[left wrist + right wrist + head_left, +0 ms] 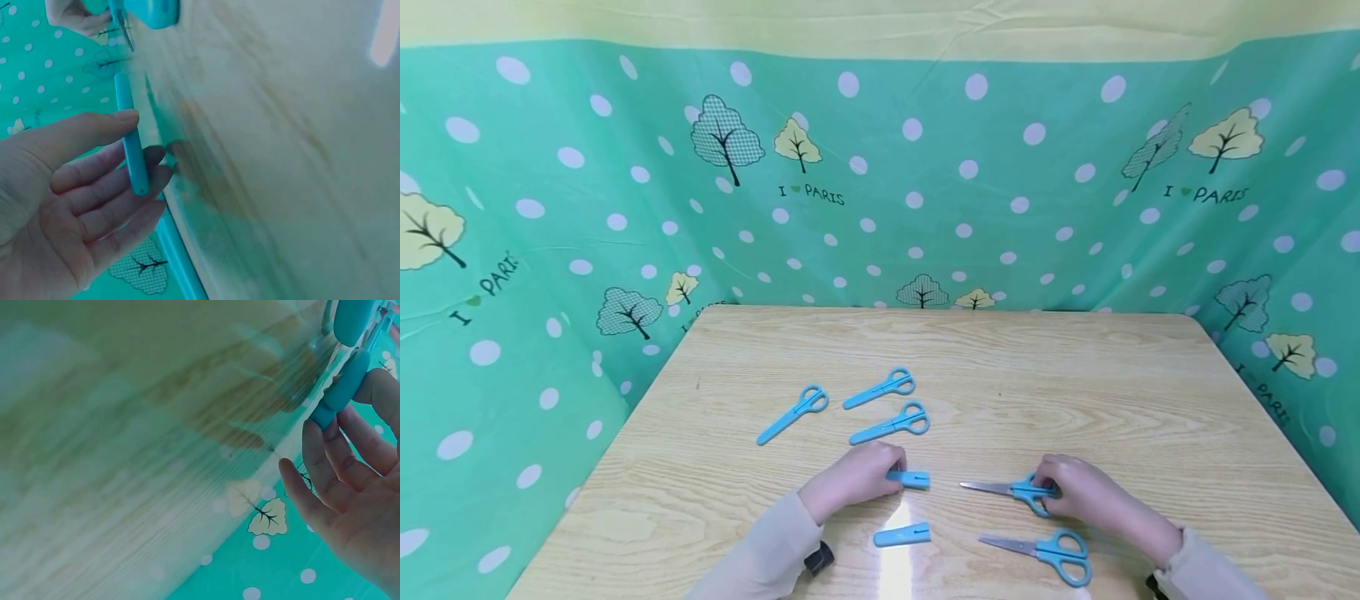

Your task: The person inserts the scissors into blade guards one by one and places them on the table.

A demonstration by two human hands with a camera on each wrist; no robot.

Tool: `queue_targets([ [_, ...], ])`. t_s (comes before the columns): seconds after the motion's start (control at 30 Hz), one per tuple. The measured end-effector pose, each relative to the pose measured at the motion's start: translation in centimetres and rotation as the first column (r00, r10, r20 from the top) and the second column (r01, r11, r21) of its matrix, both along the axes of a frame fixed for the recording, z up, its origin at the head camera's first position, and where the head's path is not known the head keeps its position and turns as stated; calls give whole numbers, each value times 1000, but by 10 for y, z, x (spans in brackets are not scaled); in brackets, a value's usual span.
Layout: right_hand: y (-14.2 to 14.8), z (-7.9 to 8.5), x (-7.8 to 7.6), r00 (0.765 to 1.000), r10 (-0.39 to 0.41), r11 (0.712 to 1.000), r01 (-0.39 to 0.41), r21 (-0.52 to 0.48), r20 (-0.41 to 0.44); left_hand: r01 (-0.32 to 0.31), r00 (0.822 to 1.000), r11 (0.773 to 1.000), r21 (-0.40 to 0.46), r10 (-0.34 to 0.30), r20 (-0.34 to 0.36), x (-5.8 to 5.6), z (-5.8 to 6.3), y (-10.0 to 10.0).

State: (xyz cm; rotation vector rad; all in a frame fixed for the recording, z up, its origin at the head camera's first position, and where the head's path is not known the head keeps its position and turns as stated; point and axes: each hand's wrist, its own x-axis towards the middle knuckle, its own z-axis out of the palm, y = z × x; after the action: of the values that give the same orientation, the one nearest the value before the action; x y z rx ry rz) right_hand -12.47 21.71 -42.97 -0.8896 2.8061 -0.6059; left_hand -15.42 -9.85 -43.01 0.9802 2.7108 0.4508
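Note:
Between thumb and fingers my left hand (pixel 867 473) pinches a blue scissor sheath (pixel 916 480), its open end facing right; the left wrist view shows the same sheath (pixel 131 137) under the thumb. Across a small gap to the right, my right hand (pixel 1081 487) grips a pair of scissors (pixel 1026 490) by its blue handles, bare blades pointing left toward the sheath. Nearer the front, a second sheath (pixel 902 535) lies on the table, and beside it a second pair of unsheathed scissors (pixel 1045 549).
Three sheathed blue scissors lie farther back on the wooden table (pixel 1075 375): one at the left (pixel 793 414), one behind (pixel 880 388), and one just beyond my left hand (pixel 891 422). A green dotted curtain (pixel 925 167) surrounds the table's back and sides.

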Motion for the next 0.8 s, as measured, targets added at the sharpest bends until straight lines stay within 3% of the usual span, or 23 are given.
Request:
queue_targets([
  [0.23,1,3,2,1000,-19,1000,19,-21,2,14,1000,999,47,-15,17,5,7,0],
  [0.5,1,13,6,996,-87,994,86,-65,-17,14,1000,992,122,-13,-10,12,18,-1],
  [0.67,1,24,11,990,-122,987,114,-112,-72,32,999,981,193,-24,-39,15,26,-2],
  [0.8,0,31,14,974,-139,979,107,-173,-180,75,991,970,231,-46,-127,17,31,-3],
])
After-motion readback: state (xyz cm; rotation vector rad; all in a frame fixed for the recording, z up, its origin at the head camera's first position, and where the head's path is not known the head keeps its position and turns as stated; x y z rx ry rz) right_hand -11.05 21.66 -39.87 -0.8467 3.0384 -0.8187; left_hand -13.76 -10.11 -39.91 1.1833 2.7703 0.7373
